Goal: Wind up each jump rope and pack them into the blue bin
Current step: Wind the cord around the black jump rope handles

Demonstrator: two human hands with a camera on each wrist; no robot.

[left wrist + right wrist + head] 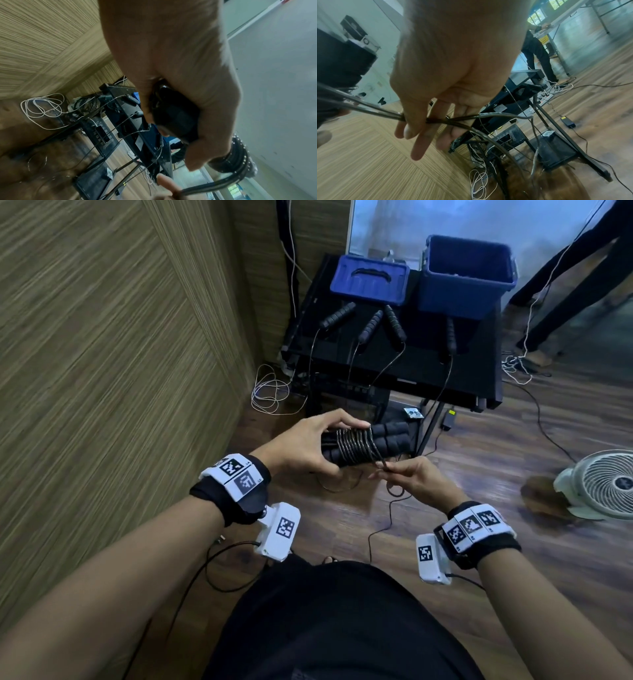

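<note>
My left hand (308,445) grips a jump rope's two black foam handles (370,441) held side by side, with several turns of its cord (356,445) wound round them. My right hand (416,479) pinches the loose end of that cord (453,119) just right of the bundle. The same handles (176,119) sit in my left palm in the left wrist view. On the black table (342,357) ahead lie more jump ropes (368,325), their cords hanging over the front edge. The open blue bin (467,278) stands at the table's back right.
A blue lid (370,280) lies left of the bin. A wood-grain wall (120,337) runs close on my left. White cable coils (270,390) lie on the floor by the table. A white fan (603,484) stands at right. Another person's legs (565,289) are beyond the table.
</note>
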